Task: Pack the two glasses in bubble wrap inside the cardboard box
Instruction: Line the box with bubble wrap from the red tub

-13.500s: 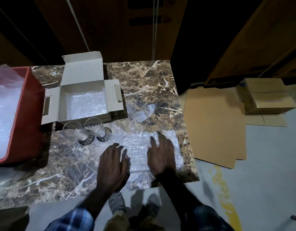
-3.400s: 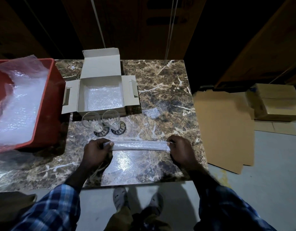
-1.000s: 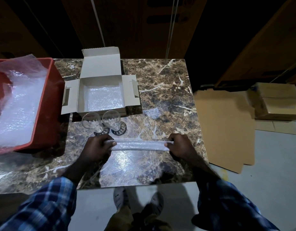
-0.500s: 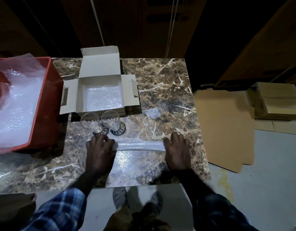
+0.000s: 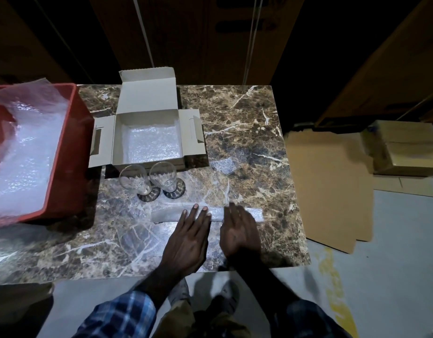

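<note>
The right hand [image 5: 240, 234] is motion-blurred, its fingers [image 5: 232, 211] indistinct. Both hands cover the middle of the bubble wrap roll [image 5: 162, 213]. The red bin [image 5: 71, 152] is cut off at the left edge of the frame.

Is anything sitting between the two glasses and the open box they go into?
Nothing visible. The two glasses stand upright right against the near wall of the cardboard box, which is open on top, with only a bubble wrap liner inside.
</note>
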Available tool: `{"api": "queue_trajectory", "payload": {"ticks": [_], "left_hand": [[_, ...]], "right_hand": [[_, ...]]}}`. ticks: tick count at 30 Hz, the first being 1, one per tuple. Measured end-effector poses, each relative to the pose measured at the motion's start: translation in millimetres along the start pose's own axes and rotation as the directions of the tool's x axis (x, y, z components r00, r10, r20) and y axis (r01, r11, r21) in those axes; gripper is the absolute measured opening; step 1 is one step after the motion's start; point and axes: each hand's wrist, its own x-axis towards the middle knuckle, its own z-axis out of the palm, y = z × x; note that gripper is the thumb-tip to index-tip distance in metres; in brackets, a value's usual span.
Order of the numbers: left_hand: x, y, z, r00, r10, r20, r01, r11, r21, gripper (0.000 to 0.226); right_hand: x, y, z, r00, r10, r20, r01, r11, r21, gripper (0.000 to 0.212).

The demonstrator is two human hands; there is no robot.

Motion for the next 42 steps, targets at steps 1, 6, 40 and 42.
{"api": "queue_trajectory", "payload": {"ticks": [1, 6, 40, 42], "left_hand": [[0.7, 1.1, 0.9, 0.999, -0.035, 0.028, 0.035, 0.999, -0.004, 0.052], [-1.1, -3.7, -1.6, 0.991, -0.090, 0.097, 0.090, 0.996, 0.005, 0.054], [-23.9, -78.0, -21.1, 0.983, -0.131, 0.129, 0.121, 0.989, 0.083, 0.062], [-26.3, -84.7, -24.2, 0.985, -0.135, 0.110, 0.124, 0.987, 0.103, 0.061]], "right_hand": [[-3.6, -3.8, 5.3, 0.998, -0.060, 0.021, 0.059, 0.997, 0.047, 0.042], [-12.2, -15.9, 12.5, 0.971, -0.118, 0.209, 0.081, 0.981, 0.178, 0.065], [-16.3, 61.9, 4.5, 0.960, 0.089, 0.266, -0.081, 0.996, -0.038, 0.065], [-15.0, 64.0, 5.1, 0.973, 0.072, 0.220, -0.062, 0.997, -0.054, 0.055]]}}
